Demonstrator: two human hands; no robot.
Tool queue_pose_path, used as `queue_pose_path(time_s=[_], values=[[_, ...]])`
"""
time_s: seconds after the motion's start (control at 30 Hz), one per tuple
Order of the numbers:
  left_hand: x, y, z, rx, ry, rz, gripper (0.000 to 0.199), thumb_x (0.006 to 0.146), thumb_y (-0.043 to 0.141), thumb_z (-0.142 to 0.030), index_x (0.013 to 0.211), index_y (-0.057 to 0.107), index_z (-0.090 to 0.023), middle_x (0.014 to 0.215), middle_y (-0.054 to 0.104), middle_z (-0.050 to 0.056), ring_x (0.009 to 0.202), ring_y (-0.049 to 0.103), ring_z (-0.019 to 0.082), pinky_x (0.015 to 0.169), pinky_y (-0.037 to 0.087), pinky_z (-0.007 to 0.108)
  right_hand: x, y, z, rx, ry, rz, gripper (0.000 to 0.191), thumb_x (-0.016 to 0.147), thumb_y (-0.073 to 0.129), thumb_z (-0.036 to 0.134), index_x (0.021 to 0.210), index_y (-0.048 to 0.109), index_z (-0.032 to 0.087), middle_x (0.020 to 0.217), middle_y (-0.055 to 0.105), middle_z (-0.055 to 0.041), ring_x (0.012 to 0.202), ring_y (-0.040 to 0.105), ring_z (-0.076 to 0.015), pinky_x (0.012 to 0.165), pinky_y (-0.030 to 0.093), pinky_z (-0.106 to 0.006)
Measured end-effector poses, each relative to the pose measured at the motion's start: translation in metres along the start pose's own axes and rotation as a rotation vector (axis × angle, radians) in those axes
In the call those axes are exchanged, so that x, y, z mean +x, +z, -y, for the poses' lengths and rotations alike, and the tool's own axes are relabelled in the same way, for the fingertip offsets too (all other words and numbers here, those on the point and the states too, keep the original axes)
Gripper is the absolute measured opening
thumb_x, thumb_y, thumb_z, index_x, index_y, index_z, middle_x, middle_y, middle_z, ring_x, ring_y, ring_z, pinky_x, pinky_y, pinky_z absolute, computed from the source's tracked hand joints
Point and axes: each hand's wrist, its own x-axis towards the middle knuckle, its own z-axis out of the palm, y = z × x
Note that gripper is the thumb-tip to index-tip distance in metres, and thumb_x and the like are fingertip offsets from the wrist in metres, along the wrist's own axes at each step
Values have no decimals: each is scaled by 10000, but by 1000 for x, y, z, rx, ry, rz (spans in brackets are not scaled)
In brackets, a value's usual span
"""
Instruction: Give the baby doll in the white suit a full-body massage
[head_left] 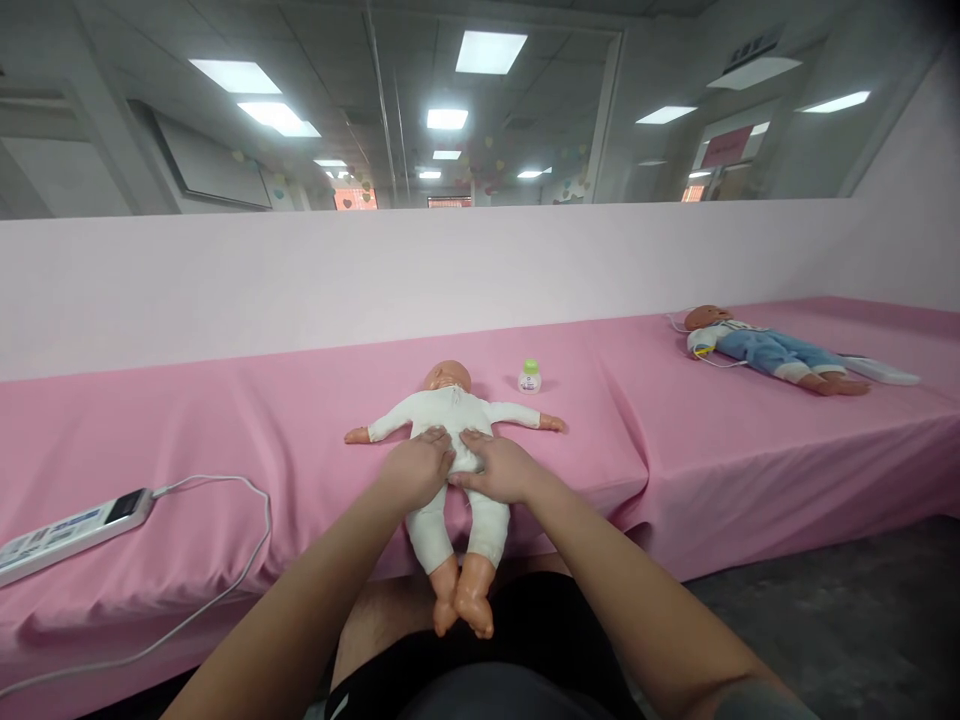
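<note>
1. The left hand [418, 468] lies palm down on the torso of a white-suited doll [448, 408], its forearm slanting up from the lower left.
2. Its fingers are extended and laid on the cloth, pointing forward and inward, pressing on the suit without closing around anything.
3. The right hand [501, 468] mirrors it from the other side, forearm angling in from the lower right, back of the hand upward.
4. Its fingers are spread, reaching toward the doll's middle, with the thumb set apart and lower; they rest on the suit rather than clasp it.
5. The two hands are near each other, with a strip of white cloth showing between them.
6. The doll lies on the pink-covered tabletop [315, 395], head away from the person, arms outstretched, feet over the near edge above the lap.
7. A green-capped bottle [529, 378] stands near the doll's head.
</note>
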Motion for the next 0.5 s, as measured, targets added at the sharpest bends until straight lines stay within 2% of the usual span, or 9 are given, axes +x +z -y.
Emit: queue_pose_path(time_s=[0.1, 0.2, 0.3, 0.4, 0.5], values=[[1, -5, -3, 58, -12, 43, 543, 991, 444, -531, 1378, 673, -228, 1462, 627, 152, 1437, 514, 360, 1260, 333, 490, -1, -1, -1, -14, -1, 10, 912, 875, 686, 683, 1583, 447, 161, 1596, 456, -166, 1485, 446, -365, 1223, 364, -486], [7, -19, -11, 237, -23, 76, 552, 1039, 344, -425, 1440, 612, -156, 1524, 572, 161, 1447, 505, 338, 1258, 316, 498, 3, -10, 1, -13, -19, -9, 852, 895, 665, 670, 1563, 481, 174, 1579, 488, -148, 1450, 491, -359, 1202, 389, -485], [17, -31, -15, 325, -61, 62, 569, 1051, 331, -401, 1486, 553, -111, 1588, 498, 166, 1472, 471, 335, 1216, 367, 496, 11, -17, 3, 7, 16, -81, 802, 939, 601, 668, 1562, 484, 175, 1588, 482, -129, 1472, 467, -342, 1217, 373, -471], [25, -30, -12, 327, -85, 83, 562, 1051, 331, -366, 1498, 533, -92, 1597, 485, 169, 1466, 477, 330, 1197, 386, 483, 18, -15, 1, 19, 76, -108, 753, 993, 499, 669, 1545, 507, 158, 1571, 502, -134, 1482, 458, -334, 1222, 370, -462], [27, -19, -4, 299, -65, 105, 522, 1046, 360, -340, 1465, 571, -113, 1555, 538, 168, 1426, 521, 329, 1201, 377, 472, 21, -6, -2, 15, 60, -77, 705, 1023, 454, 641, 1536, 520, 161, 1575, 499, -130, 1479, 465, -317, 1231, 358, -440]])
